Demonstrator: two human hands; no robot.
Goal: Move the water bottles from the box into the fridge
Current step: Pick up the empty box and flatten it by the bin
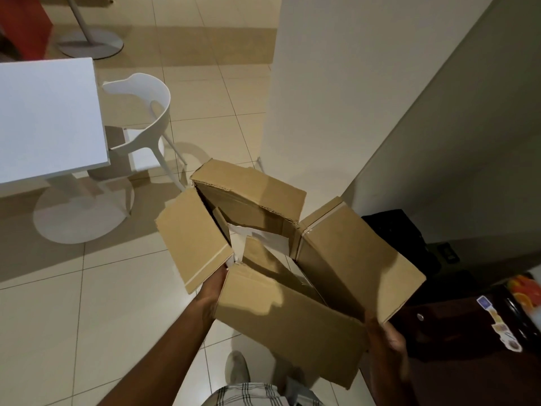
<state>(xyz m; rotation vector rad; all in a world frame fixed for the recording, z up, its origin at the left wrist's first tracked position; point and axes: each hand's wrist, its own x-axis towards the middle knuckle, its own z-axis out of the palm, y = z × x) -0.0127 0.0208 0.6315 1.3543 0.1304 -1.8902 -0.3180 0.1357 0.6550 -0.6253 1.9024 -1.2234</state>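
Note:
A brown cardboard box (292,312) with all its flaps spread open is held in the air above the tiled floor, in the middle of the head view. My left hand (212,291) grips its left side under a flap, mostly hidden by the cardboard. My right hand (386,338) grips the box's near right corner. Inside the box only white paper or lining shows; no water bottle is visible. A dark, low fridge (468,323) with stickers on its top stands at the lower right, its door side out of sight.
A white table (44,118) on a round foot and a white chair (140,124) stand at the left. A white wall corner (307,112) rises straight ahead. A black object (395,230) sits on the floor beside the fridge. My feet show below the box.

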